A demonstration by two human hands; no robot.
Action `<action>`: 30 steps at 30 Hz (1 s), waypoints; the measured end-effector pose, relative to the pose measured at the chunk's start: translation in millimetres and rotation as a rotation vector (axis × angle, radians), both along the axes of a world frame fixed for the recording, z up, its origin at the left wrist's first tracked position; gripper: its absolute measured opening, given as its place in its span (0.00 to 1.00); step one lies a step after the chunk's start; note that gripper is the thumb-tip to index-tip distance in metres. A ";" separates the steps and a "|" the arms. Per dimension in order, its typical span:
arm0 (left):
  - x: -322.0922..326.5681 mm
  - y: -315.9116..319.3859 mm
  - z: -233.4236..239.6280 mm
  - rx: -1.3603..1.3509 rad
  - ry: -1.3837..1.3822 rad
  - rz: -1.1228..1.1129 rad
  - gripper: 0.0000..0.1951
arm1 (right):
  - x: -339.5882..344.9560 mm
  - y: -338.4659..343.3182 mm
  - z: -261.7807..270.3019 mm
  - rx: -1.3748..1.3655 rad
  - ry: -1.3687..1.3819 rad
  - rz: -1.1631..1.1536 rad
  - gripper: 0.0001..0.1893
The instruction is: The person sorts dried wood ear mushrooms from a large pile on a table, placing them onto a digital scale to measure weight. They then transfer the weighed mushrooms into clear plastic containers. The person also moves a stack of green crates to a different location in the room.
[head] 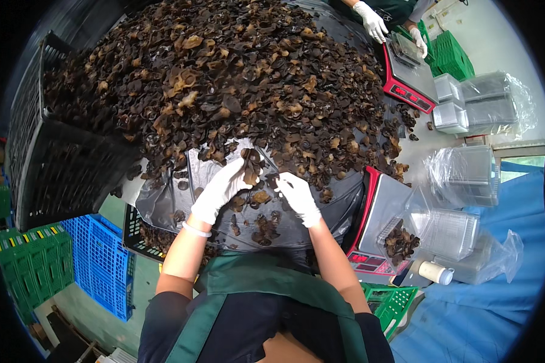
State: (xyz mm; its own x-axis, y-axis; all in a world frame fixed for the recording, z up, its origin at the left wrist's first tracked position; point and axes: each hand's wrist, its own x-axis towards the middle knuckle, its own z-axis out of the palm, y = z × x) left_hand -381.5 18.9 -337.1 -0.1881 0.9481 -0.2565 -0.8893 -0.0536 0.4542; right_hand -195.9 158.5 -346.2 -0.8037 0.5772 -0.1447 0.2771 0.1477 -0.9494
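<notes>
My left hand [222, 188], in a white glove, grips a cluster of brown wood ear mushroom [251, 167] above the dark plastic sheet. Close by on the right, my gloved right hand [298, 196] pinches a small dark mushroom piece [272, 180] between thumb and fingers. Loose pieces [265, 229] lie on the sheet [295, 233] below both hands. A large heap of wood ear mushrooms [236, 86] spreads beyond them. To the right, a clear plastic tray of mushrooms [400, 242] rests on a red-edged digital scale [381, 213].
A black crate [68, 172] tips toward the heap at left. Blue crates [97, 263] and green crates [34, 267] stand below. Stacked clear trays [452, 231] and a bottle [436, 272] lie right. A co-worker's gloved hands [372, 22] are at a second scale [408, 81].
</notes>
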 end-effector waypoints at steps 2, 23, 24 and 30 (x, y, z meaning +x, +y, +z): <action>2.6 -3.2 2.4 0.022 -0.124 -0.032 0.24 | 11.2 -1.6 22.1 -0.549 0.043 -0.038 0.10; 110.6 81.9 62.1 -0.052 0.433 -0.135 0.19 | 101.1 1.4 100.4 -0.366 0.421 -0.687 0.08; 126.0 96.2 83.0 -0.045 0.472 -0.188 0.20 | 129.8 20.8 85.6 -0.050 0.314 -0.655 0.11; 221.0 174.5 97.7 0.306 0.923 -0.207 0.22 | 234.6 61.9 124.2 0.526 0.169 -0.982 0.08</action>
State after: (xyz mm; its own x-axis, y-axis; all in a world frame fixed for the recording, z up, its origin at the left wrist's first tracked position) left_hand -160.5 193.4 -239.5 -0.0141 0.9856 0.1684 -0.1993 -0.1678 0.9655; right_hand 38.7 220.3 -222.0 0.0463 0.9273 0.3714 0.3672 0.3299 -0.8697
